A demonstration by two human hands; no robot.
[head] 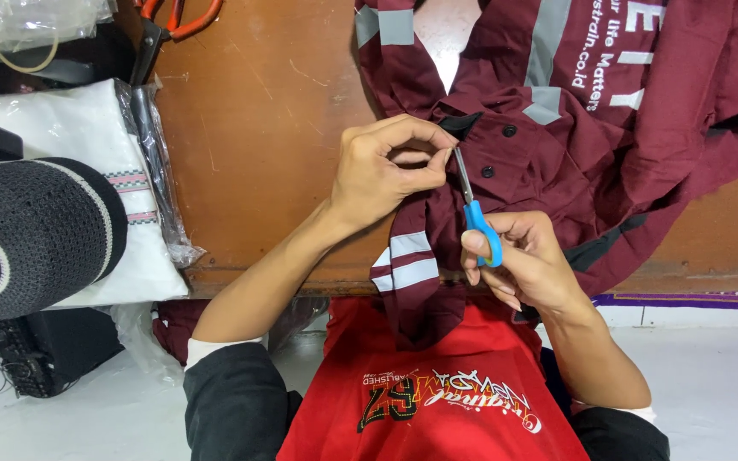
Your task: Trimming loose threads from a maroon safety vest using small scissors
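The left hand (383, 171) pinches a fold of the dark red work shirt (548, 162) on the brown table (258, 128), while the right hand (518, 260), just near of it, grips small blue-handled scissors (474, 213) whose thin blades point far, up at the pinched spot.

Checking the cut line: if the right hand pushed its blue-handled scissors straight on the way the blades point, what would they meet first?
Probably the maroon work shirt pinched by the left hand: the right hand aims the small blue-handled scissors up at that fold. Depth is unclear.
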